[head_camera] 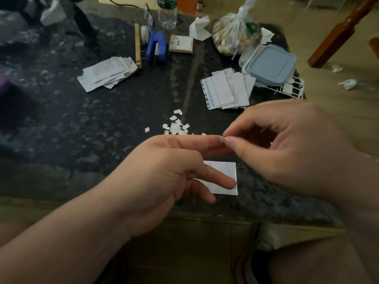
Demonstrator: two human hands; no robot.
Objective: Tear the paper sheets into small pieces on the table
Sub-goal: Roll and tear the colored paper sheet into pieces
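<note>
Only a small part of the job looks done from where I stand. A little heap of torn scraps [176,126] lies on the dark bench [92,130], just beyond the person's fingertips, and that is all the finished tearing I can see. Against that, two fanned stacks wait untorn. One stack of printed sheets [106,73] sits toward the far left, near a blue stapler [156,47]. A second stack [225,91] sits to the right, close by a pale lidded box [269,63]. Neither looks broken down into small bits.

The piece being worked is a white slip [223,171], held over the near part of the bench. The left hand [164,173] grips it with its lower fingers, one of them lying across the slip's face, while the forefinger stretches out straight above. The right hand [287,148] is narrowed to a pinch, with thumb and forefinger tips meeting right at the tip of the left forefinger. Whether a fresh scrap sits in that pinch I cannot tell, as the spot is too small and shadowed.

I'd judge the slip far larger than any scrap in the heap, so it needs several more tears, and after it both stacks. Some crumpled paper [348,84] lies on the floor off to the right. I can't say whether it belongs to this work.
</note>
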